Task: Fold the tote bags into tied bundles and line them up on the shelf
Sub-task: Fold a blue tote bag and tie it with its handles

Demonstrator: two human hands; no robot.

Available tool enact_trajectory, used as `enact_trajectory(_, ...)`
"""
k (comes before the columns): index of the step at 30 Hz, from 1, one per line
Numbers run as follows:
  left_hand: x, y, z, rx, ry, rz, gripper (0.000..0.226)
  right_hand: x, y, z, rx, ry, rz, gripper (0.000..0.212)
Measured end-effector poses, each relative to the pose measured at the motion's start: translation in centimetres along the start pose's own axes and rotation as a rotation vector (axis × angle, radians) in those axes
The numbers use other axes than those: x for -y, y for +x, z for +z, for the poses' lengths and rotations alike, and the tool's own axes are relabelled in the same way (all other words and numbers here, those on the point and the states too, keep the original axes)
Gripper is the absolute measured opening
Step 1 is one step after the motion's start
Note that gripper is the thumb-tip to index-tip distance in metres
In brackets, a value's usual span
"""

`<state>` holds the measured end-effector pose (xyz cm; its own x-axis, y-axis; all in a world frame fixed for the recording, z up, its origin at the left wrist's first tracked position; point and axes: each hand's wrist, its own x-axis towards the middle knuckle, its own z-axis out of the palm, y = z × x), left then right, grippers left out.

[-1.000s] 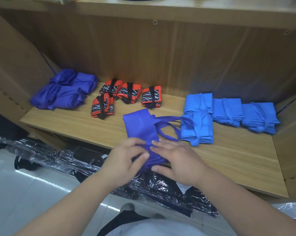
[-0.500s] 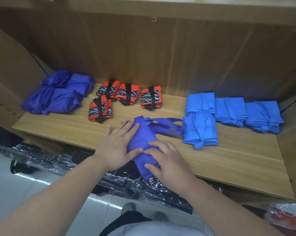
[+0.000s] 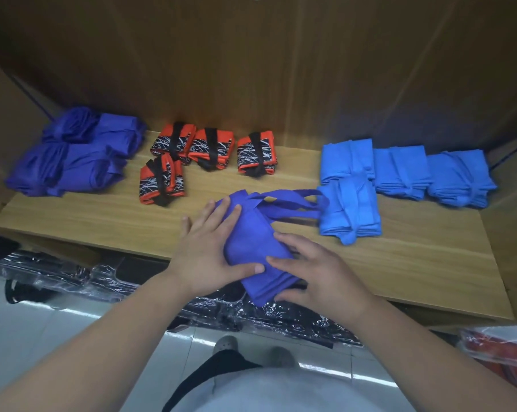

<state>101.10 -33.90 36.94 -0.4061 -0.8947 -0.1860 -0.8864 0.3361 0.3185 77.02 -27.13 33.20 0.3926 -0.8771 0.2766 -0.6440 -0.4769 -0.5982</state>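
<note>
Purple tote bag [image 3: 252,242], pressed between flat hands [image 3: 205,251]

Bare shelf [image 3: 87,221] lies open at front left and front right. Along the back, purple bundles [image 3: 73,156], orange bundles [image 3: 209,150] and blue bundles [image 3: 399,173] block the way, with a gap between orange and blue. Tote handles [image 3: 292,203] touch the nearest blue bundle.

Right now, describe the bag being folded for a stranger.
On the wooden shelf, look between the orange-black bundles and light blue bundles. The purple bag lies under the left hand and right hand. Alone untied, its handles trail loose.
</note>
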Motion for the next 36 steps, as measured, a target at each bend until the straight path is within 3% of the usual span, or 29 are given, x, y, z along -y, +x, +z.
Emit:
enact_trajectory(10, -1.7, -0.8, 0.3, 0.012, 0.024, -0.023, 0.137, -0.3, 0.0, 1.3, -0.183, -0.109, -0.055, 0.027)
enact_trajectory(13, -1.6, -0.9, 0.5, 0.028, 0.048, -0.019, 0.136, 0.4, 0.0, 0.8, -0.158, -0.212, -0.076, 0.034)
enact_trajectory(18, -1.4, -1.0, 0.6, 0.06, 0.034, -0.01, 0.132, 1.1, 0.0, -1.7, 0.079, -0.454, -0.198, 0.062)
enact_trajectory(20, -1.4, -0.8, 0.4, 0.083, 0.031, -0.006, 0.129, 1.2, 0.5, -2.2, 0.083, -0.521, -0.263, 0.059)
enact_trajectory(24, -0.6, -0.8, -0.1, 0.03, -0.035, 0.072, 0.109, 1.7, 2.2, -3.0, 0.088, -0.501, -0.31, 0.038)
enact_trajectory(27, -0.2, -1.7, 0.4, -0.149, -0.251, 0.175, 0.071, 2.4, 2.8, -2.9, 0.137, -0.506, -0.281, 0.03)
enact_trajectory(29, 0.4, -2.5, 0.8, -0.162, -0.391, 0.201, 0.057, 2.9, 2.9, -2.5, 0.155, -0.444, -0.229, 0.03)
enact_trajectory(31, 1.2, -3.0, 0.6, -0.076, -0.503, 0.243, 0.069, 3.4, 3.1, -2.3, 0.16, -0.36, -0.144, 0.038)
enact_trajectory(34, 2.2, -3.0, 0.1, 0.045, -0.442, 0.33, 0.107, 3.9, 3.6, -2.5, 0.183, -0.258, 0.005, 0.05)
enact_trajectory(36, 2.4, -2.7, 0.2, 0.048, -0.42, 0.316, 0.099, 4.2, 4.0, -2.6, 0.208, -0.23, 0.084, 0.05)
